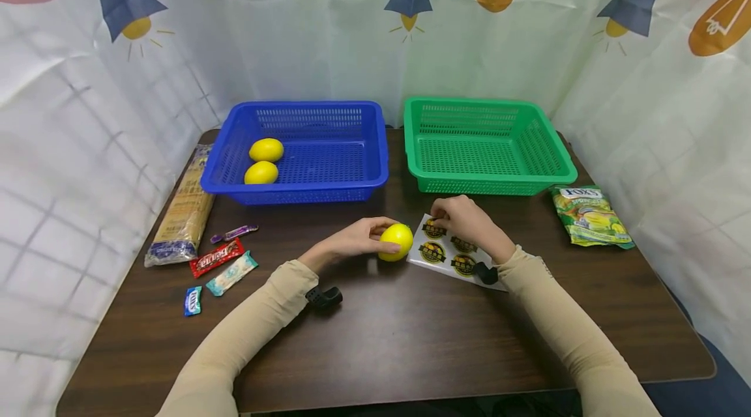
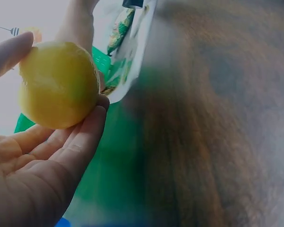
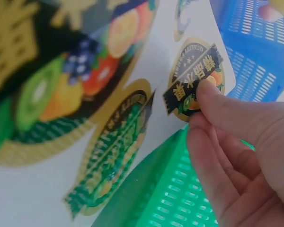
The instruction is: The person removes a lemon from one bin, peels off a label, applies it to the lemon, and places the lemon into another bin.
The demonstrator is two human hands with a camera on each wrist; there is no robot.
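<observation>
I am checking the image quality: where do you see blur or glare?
Head: pale sheen on the table; left wrist: the table blurred, the upper left washed out around the lemon; right wrist: the nearest sticker soft, the pinched sticker clearer.

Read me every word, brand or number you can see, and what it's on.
"QUALITY": sticker pinched by the right hand.
"精品水果": the same sticker.
"FOX'S": green packet.
Too small or blurred: other print on both, red wrapper, turquoise wrapper, purple wrapper, blue wrapper, long packet.
</observation>
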